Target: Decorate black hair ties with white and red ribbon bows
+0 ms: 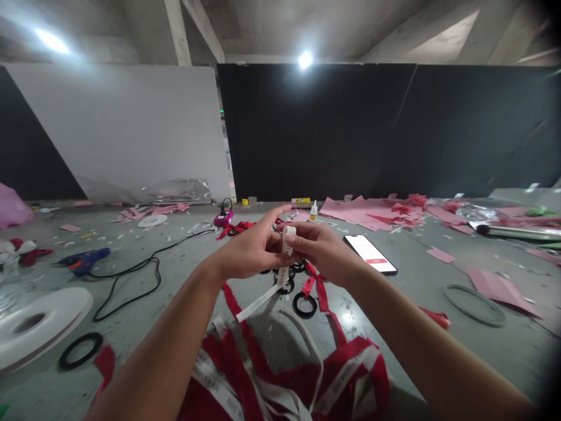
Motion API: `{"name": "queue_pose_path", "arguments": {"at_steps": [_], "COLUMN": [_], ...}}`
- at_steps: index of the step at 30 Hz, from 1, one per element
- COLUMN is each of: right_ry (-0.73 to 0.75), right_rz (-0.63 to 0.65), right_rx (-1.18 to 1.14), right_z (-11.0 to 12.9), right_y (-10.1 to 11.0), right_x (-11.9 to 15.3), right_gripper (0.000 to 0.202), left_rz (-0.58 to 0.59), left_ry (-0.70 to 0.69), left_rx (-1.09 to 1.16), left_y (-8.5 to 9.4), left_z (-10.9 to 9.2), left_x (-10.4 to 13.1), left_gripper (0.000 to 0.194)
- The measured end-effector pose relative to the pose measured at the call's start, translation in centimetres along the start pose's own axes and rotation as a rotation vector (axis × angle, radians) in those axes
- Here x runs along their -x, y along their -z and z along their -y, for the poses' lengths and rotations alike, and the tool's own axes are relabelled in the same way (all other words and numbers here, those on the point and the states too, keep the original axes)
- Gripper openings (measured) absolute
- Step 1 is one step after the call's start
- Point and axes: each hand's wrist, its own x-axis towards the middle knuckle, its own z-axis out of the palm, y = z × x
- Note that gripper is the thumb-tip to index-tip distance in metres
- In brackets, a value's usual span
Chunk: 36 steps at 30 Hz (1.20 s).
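Near the middle of the view, my left hand (pixel 250 248) and my right hand (pixel 319 248) meet around a white printed ribbon (pixel 284 275). The ribbon is looped at the top between my fingers, and its tail hangs down to the left. My right thumb presses on the loop. My left index finger is stretched out, while the thumb lies beside the ribbon. Several black rings (pixel 284 286) lie behind and below my hands. One black ring (pixel 304 305) sits by a red ribbon bow (pixel 314 282). Red and white ribbons (pixel 280 380) are heaped nearest me.
A phone (pixel 372 254) lies right of my hands, with a small glue bottle (pixel 314 210) behind. Pink paper (pixel 363 211) covers the back right. At left are a blue glue gun (pixel 85 261) with its black cord and a white spool (pixel 48 321).
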Motion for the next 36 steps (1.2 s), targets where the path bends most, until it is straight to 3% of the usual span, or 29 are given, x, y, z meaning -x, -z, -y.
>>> {"name": "queue_pose_path", "arguments": {"at_steps": [5,11,18,25,31,36], "right_ry": [0.071,0.126,0.163,0.176,-0.054,-0.087], "right_rz": [-0.116,-0.26,-0.324,-0.305,0.003,-0.022], "right_rx": [0.078,0.217,0.349,0.298,0.114,0.25], "right_z": [0.2,1.6,2.1,1.7,0.5,-0.1], "right_y": [0.3,0.2,0.6,0.0,0.0,0.4], "right_x": [-0.1,0.1,0.4,0.3,0.0,-0.1], "right_gripper": [0.027,0.027,0.029,0.032,0.032,0.026], "left_rz": [-0.016,-0.09,-0.167,-0.191,-0.272,-0.384], "left_ry": [-0.007,0.016,0.038,0.009,-0.029,-0.008], "left_rx": [0.019,-0.037,-0.098,-0.066,0.033,-0.022], "left_y": [-0.3,-1.0,-1.1,-1.4,-0.6,0.4], "left_z": [0.6,1.0,0.9,0.6,0.9,1.5], "left_x": [-0.5,-1.3,-1.3,-1.4,-1.5,-1.6], "left_gripper": [0.082,0.029,0.03,0.031,0.027,0.028]}}
